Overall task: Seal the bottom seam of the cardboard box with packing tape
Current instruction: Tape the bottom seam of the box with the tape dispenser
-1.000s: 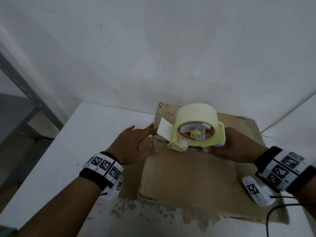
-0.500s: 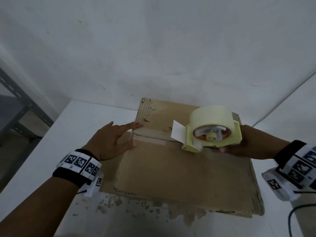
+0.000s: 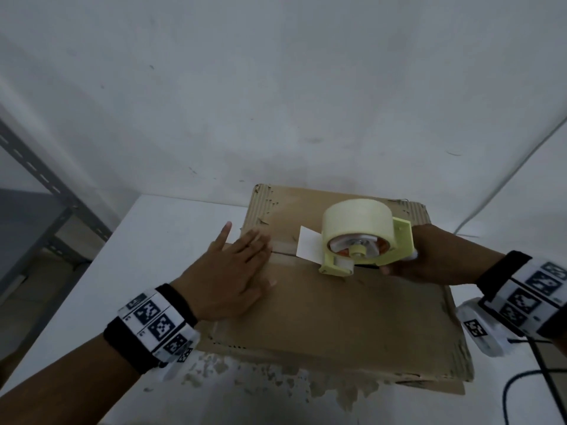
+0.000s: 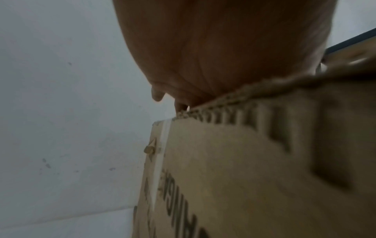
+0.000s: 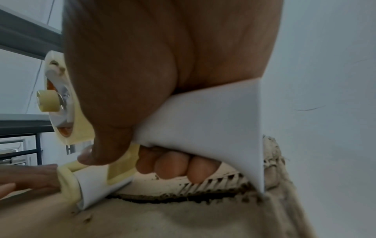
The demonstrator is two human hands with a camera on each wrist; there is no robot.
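Observation:
A worn cardboard box (image 3: 352, 317) lies on the white table with its seam (image 3: 285, 251) running left to right. My left hand (image 3: 236, 268) lies flat with straight fingers on the box's left end, over the seam. My right hand (image 3: 429, 256) grips the white handle (image 5: 203, 120) of a pale yellow tape dispenser (image 3: 365, 240) whose front roller rests on the seam at mid box. A big tape roll (image 3: 357, 222) sits in it, and a white flap (image 3: 310, 243) sticks out toward my left hand. A short strip of tape covers the seam between the two hands.
The white table (image 3: 147, 256) extends left of the box, and its near edge (image 3: 276, 378) is chipped. A wall stands close behind the box. A grey metal shelf frame (image 3: 46, 191) is at the left. A black cable (image 3: 521, 381) trails at the right.
My left hand slid right onto the box top along the seam. The dispenser sits lower, with its roller down on the seam near mid box. The head view shifted.

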